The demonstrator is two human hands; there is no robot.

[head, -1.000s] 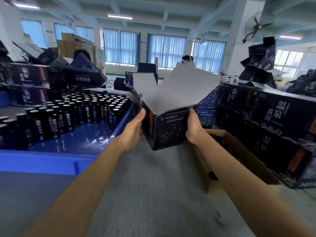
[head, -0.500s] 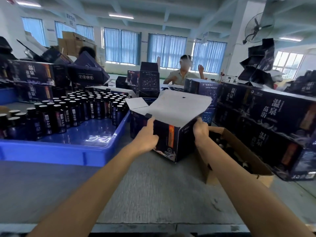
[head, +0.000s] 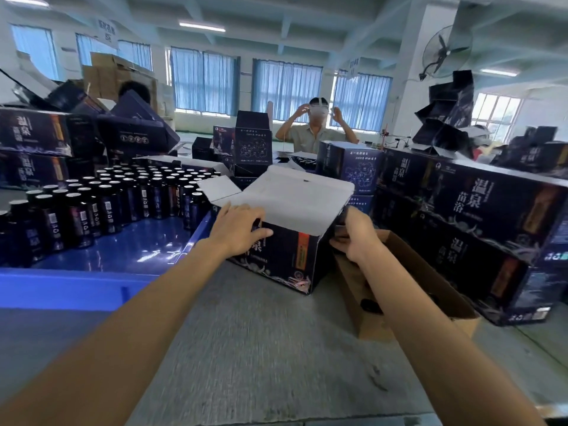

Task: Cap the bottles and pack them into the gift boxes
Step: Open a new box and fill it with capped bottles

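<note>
Brightness: bright and even, with a cool blue cast.
Sources: daylight through the curtained windows [head: 203, 81] on the far wall; tube lights [head: 202, 27] on the ceiling.
Glare: white streaks on the glossy floor of the blue tray [head: 132, 250]; small highlights on the bottle caps [head: 107, 179]; the right-hand window [head: 495, 115] is washed out.
Shadows: soft and shallow, darkest under the raised lid of the gift box [head: 285, 256].
Blur: motion smear across the desk [head: 261, 348], strongest at its near edge; both forearms are soft.
Distortion: wide-angle bending, so the pillar [head: 415, 72] and the ceiling beams lean and curve toward the edges.
</note>
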